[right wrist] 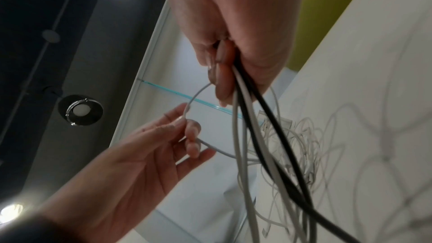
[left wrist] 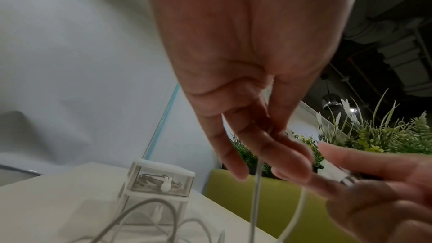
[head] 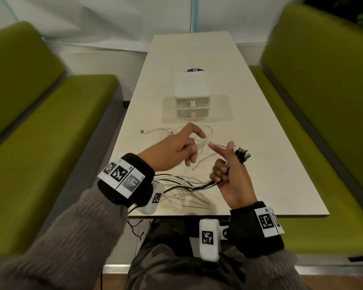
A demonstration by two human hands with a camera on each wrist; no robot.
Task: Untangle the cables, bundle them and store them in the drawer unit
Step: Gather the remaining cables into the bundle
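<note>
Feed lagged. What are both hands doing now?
Left hand: pinching one white cable.
Right hand: gripping the cable bundle.

Head view: high, looking forward and down the desk (head: pixel 249 97) toward the drawer unit (head: pixel 191 95). Left wrist view: close under the left hand (left wrist: pixel 245 62), facing the drawer unit (left wrist: pixel 161 182). Right wrist view: close, tilted upward past the right hand (right wrist: pixel 233 25); all share the cables (right wrist: pixel 247 117).

I see the drawer unit (head: pixel 191 95) on the worktop (head: pixel 260 143), toward its far end. The loose cables (head: pixel 176 132) lie just before it, nearer me. A bench (head: pixel 40 114) runs along the left, another bench (head: pixel 323 101) along the right.
</note>
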